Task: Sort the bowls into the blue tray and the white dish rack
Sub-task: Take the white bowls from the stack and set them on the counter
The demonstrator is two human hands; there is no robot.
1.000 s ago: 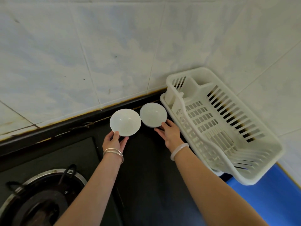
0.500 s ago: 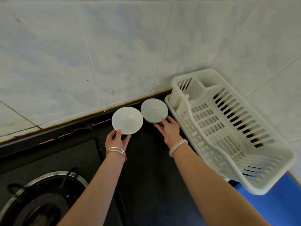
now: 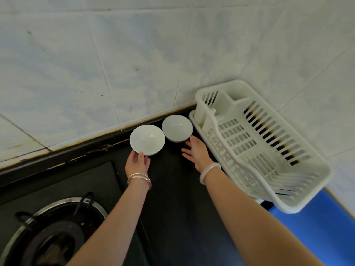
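Two white bowls stand side by side on the black counter by the tiled wall. My left hand (image 3: 138, 162) grips the near rim of the left bowl (image 3: 147, 139), thumb on top. The right bowl (image 3: 177, 128) sits beside the white dish rack (image 3: 299, 205). My right hand (image 3: 196, 152) lies just in front of that bowl, fingers spread, thumb tip near its base, holding nothing. A corner of the blue tray (image 3: 318, 229) shows at the lower right, under the rack's near end.
A gas burner (image 3: 51, 233) sits at the lower left of the black stove top. The tiled wall (image 3: 134, 64) runs close behind the bowls and turns the corner behind the rack. The rack holds nothing.
My right hand has drawn back from the right bowl and opened. The left hand keeps its hold on the left bowl. The camera has shifted slightly.
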